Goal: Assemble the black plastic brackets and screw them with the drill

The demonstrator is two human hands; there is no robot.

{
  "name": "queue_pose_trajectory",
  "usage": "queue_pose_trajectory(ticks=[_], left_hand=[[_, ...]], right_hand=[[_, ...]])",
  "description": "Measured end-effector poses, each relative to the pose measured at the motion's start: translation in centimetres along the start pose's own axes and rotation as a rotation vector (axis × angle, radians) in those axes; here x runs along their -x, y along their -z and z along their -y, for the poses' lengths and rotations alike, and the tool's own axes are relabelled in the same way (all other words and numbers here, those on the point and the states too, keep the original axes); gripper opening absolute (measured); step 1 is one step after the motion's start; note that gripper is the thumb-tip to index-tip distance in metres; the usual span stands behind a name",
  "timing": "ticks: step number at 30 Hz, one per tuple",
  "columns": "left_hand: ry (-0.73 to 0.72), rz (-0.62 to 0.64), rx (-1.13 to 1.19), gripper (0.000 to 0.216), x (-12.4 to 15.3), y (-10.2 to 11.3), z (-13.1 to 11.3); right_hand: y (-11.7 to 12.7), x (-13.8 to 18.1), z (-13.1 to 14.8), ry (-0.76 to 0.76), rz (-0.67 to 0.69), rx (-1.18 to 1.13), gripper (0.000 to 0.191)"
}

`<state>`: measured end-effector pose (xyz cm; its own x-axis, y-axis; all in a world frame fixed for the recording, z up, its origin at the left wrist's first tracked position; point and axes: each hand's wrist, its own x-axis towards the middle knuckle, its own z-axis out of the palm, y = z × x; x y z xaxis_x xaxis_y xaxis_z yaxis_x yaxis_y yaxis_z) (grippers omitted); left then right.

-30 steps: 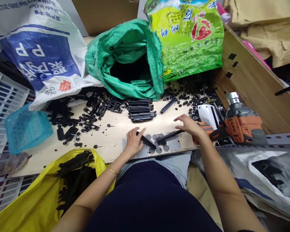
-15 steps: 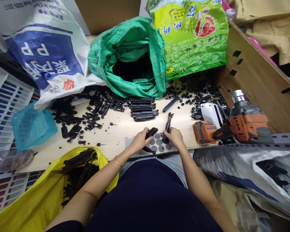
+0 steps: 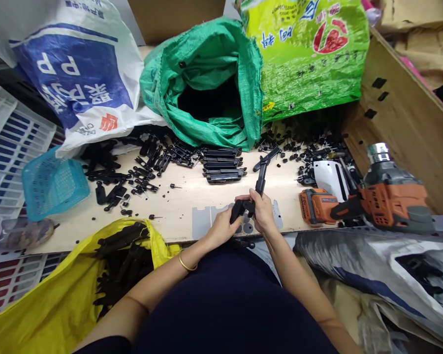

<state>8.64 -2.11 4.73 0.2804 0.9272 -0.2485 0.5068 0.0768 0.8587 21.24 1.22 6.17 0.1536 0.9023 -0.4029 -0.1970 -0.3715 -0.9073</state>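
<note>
My left hand (image 3: 224, 225) is closed around a dark black plastic piece (image 3: 237, 211) with a rounded end. My right hand (image 3: 263, 212) grips a long, narrow black plastic part (image 3: 260, 183), which points away from me. The two pieces meet or overlap between my hands; whether they are joined I cannot tell. Beneath my hands lies a grey sheet (image 3: 201, 222) with round disc shapes, partly covered. Just beyond, several long black assemblies (image 3: 226, 175) are lined up in a stack. A loose black bar (image 3: 268, 156) lies near the far tip of the right-hand part.
An orange cordless power tool (image 3: 391, 199) lies at the right. Loose black parts (image 3: 143, 172) cover the left and back of the bench. A green sack (image 3: 203, 130) stands open behind; a yellow bag (image 3: 59, 280) of black parts hangs front left. A blue basket (image 3: 55, 187) sits left.
My hands have come together from apart, bringing the left piece against the right-hand part. The right-hand part now reaches farther forward. The view has shifted slightly.
</note>
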Motion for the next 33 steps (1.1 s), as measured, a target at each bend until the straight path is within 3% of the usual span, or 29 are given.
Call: queue_pose_trajectory(ticks=[7, 11, 16, 21, 26, 30, 33], left_hand=[[-0.082, -0.109, -0.102, 0.015, 0.4, 0.4, -0.4], [-0.149, -0.104, -0.154, 0.017, 0.5, 0.6, -0.6], [-0.177, -0.149, -0.224, 0.017, 0.4, 0.4, -0.7], [-0.210, -0.063, -0.256, 0.029, 0.8, 0.0, -0.5], [-0.151, -0.051, -0.310, 0.030, 1.5, -0.2, -1.0], [-0.168, 0.049, -0.358, 0.031, 1.4, 0.3, -1.3], [-0.178, 0.106, -0.422, 0.034, 0.0, 0.8, -0.8]], right_hand=[[0.4, 0.4, 0.3, 0.111, 0.069, 0.028, 0.041], [0.3, 0.6, 0.7, 0.072, 0.119, -0.031, 0.037], [-0.1, 0.5, 0.5, 0.125, 0.049, -0.071, 0.039], [-0.5, 0.5, 0.3, -0.001, 0.102, -0.139, 0.034], [-1.2, 1.6, -0.1, 0.046, -0.120, -0.164, 0.038], [-1.5, 1.6, -0.5, 0.023, -0.104, -0.207, 0.036], [-2.1, 0.6, -1.9, 0.097, -0.211, -0.275, 0.036]])
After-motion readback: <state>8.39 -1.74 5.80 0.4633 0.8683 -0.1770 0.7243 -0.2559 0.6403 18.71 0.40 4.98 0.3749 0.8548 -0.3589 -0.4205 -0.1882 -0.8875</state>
